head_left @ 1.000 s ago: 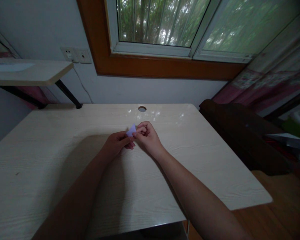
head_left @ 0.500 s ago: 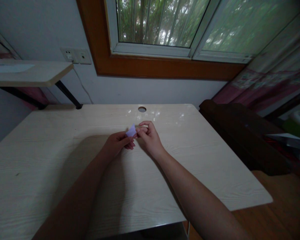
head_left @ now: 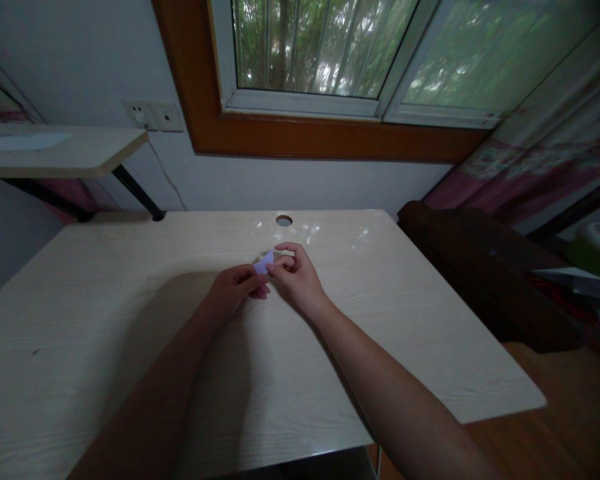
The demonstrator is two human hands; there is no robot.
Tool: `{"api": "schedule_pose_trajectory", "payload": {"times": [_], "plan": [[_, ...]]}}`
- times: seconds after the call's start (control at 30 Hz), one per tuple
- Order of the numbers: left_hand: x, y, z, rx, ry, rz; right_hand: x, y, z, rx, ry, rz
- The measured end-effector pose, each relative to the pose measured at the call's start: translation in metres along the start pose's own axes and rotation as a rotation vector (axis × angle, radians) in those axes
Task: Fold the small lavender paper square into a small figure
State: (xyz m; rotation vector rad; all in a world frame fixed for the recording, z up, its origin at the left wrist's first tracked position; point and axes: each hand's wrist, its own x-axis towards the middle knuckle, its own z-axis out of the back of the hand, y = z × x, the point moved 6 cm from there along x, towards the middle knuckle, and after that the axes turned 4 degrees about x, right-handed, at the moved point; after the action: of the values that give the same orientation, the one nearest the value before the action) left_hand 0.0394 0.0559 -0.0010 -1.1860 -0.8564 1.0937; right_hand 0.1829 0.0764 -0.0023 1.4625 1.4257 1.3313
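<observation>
A small piece of folded lilac paper (head_left: 263, 263) is held between my two hands, over the middle of the pale wood-grain desk (head_left: 405, 320). My left hand (head_left: 237, 285) pinches its left and lower side between thumb and fingers. From the right, my right hand (head_left: 297, 273) grips the paper's right edge with thumb and finger, its index finger arched above. One pointed corner of the paper sticks up between the hands. The fingers cover part of the paper, so its full shape cannot be made out.
A round cable hole (head_left: 284, 221) is cut near the desk's back edge. On the left, a raised shelf (head_left: 115, 150) stands on black legs. Behind the desk are a wall socket (head_left: 155, 116) and a window. Dark brown furniture (head_left: 460, 267) stands to the right.
My right thumb and finger have shifted slightly left and down over the paper. The paper's upright point has tipped a little to the right. My left hand stays nearly in place.
</observation>
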Motion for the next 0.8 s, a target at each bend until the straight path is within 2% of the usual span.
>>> {"api": "schedule_pose_trajectory", "payload": {"times": [0.4, 0.6, 0.8], "plan": [[-0.002, -0.003, 0.010, -0.078, -0.121, -0.030, 0.003, 0.008, 0.013, 0.029, -0.139, 0.043], [0.002, 0.002, 0.004, 0.003, -0.037, -0.044, 0.001, 0.005, 0.007, 0.042, -0.066, 0.033], [0.003, 0.004, 0.008, 0.021, -0.108, -0.088, 0.000, -0.001, 0.001, 0.015, -0.003, 0.023]]}}
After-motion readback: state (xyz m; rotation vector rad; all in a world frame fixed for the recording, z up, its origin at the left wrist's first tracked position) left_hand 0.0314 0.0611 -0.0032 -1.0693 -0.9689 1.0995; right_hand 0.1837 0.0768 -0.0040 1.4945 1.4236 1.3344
